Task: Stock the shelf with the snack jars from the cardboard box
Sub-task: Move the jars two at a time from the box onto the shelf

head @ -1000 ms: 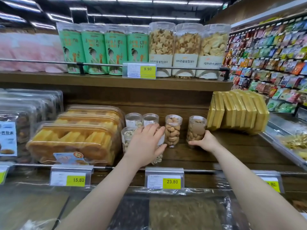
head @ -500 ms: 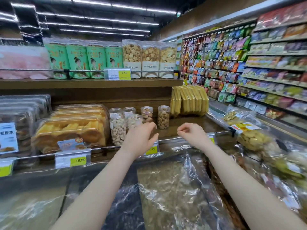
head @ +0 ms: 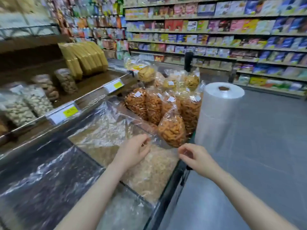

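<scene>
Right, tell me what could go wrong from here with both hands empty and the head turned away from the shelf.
1. The left hand and right hand hover over the thin plastic film covering the bulk bins; a fingertip could snag it.
2. The roll of plastic bags stands beside the right hand and might be knocked over.
3. The snack jars on the shelf look tightly packed, so a hasty return could topple one.

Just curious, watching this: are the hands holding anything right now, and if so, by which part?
Nothing is held. The left hand and right hand hang loosely curled over the plastic-covered bins, away from the snack jars.
</scene>
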`<action>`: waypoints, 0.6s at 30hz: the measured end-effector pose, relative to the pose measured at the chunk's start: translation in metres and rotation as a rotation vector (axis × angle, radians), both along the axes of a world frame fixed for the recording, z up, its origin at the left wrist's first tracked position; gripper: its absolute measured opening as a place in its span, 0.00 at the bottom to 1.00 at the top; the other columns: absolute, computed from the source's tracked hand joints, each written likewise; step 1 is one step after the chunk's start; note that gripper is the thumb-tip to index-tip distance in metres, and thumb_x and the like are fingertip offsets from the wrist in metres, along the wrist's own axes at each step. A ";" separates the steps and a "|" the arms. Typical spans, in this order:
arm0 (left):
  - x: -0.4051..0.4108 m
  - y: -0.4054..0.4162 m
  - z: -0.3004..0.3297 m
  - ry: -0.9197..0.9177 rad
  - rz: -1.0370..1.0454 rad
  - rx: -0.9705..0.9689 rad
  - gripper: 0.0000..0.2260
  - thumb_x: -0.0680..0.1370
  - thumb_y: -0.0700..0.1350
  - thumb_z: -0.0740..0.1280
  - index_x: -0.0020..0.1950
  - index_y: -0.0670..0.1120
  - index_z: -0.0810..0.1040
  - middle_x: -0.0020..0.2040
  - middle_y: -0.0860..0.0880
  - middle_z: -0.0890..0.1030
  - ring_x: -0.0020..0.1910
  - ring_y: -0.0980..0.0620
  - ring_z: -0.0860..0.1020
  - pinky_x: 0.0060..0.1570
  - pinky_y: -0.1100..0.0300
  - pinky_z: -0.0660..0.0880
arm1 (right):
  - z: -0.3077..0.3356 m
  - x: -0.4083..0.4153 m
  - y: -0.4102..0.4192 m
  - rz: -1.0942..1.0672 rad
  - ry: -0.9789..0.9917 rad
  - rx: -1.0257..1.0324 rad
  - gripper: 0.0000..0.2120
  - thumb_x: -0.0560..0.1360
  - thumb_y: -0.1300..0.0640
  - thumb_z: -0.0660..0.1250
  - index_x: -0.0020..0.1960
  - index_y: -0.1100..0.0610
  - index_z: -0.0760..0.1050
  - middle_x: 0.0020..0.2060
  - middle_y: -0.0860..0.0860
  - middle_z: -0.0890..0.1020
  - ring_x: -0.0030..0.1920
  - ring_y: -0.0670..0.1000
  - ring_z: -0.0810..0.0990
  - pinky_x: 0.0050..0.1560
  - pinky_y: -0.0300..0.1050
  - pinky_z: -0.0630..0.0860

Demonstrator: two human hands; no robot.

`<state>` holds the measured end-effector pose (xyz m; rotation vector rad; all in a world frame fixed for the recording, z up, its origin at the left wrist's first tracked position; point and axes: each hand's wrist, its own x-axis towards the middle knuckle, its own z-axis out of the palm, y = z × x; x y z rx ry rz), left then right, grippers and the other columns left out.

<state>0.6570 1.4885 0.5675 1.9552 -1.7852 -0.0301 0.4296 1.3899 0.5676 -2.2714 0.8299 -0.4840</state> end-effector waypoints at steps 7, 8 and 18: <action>-0.136 -0.041 -0.039 0.115 -0.423 0.054 0.12 0.75 0.49 0.61 0.50 0.43 0.78 0.40 0.48 0.80 0.40 0.57 0.73 0.42 0.70 0.69 | -0.057 -0.176 0.028 -0.446 0.089 0.148 0.04 0.74 0.63 0.66 0.47 0.62 0.79 0.41 0.48 0.80 0.40 0.48 0.78 0.43 0.35 0.70; -0.155 -0.046 -0.045 0.118 -0.457 0.072 0.15 0.74 0.53 0.59 0.52 0.45 0.78 0.42 0.50 0.79 0.42 0.58 0.73 0.42 0.67 0.70 | -0.065 -0.200 0.033 -0.510 0.097 0.178 0.05 0.74 0.63 0.66 0.48 0.63 0.79 0.41 0.49 0.80 0.40 0.48 0.77 0.42 0.33 0.69; -0.382 -0.089 -0.113 0.063 -0.810 0.332 0.18 0.75 0.55 0.57 0.61 0.51 0.74 0.48 0.58 0.76 0.50 0.56 0.77 0.49 0.59 0.73 | -0.126 -0.423 0.109 -1.008 0.052 0.470 0.06 0.74 0.62 0.66 0.42 0.52 0.75 0.34 0.45 0.77 0.38 0.47 0.75 0.38 0.32 0.69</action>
